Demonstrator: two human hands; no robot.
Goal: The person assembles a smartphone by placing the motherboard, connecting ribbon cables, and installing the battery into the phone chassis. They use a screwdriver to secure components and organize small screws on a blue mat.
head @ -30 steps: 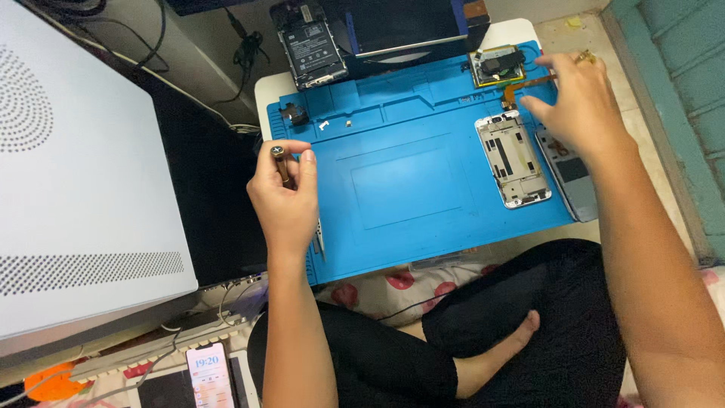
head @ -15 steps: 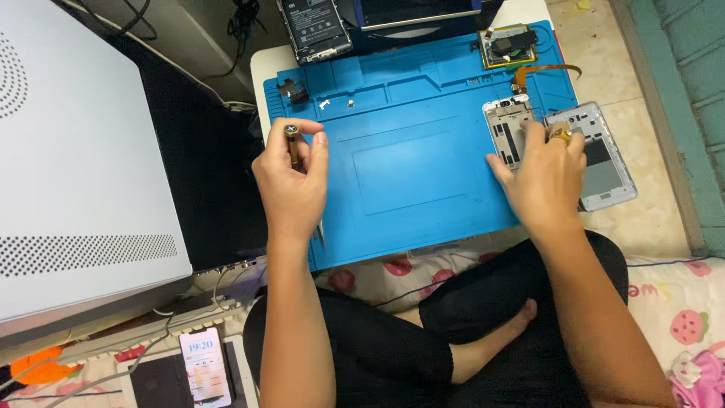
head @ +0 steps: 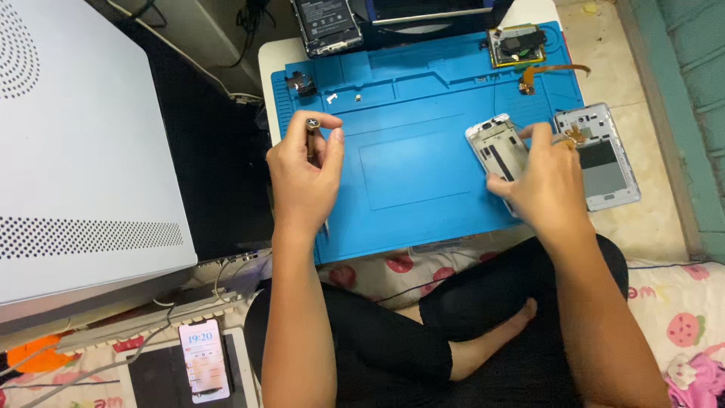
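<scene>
Fingers of the left hand [head: 302, 170] clench a screwdriver [head: 313, 130] upright; the right hand [head: 545, 180] (nearer) grasps the phone frame [head: 498, 147], lengthwise toward the mat's [head: 408, 91] far edge.

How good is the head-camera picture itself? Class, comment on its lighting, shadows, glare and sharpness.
Head view: soft, even light on the blue repair mat, with only faint shadows under the left hand and right hand; no strong glare; the opened phone frame and screwdriver look fairly sharp; the gap beside the white case falls into deep shadow; edges bow slightly, as with a wide lens.
</scene>
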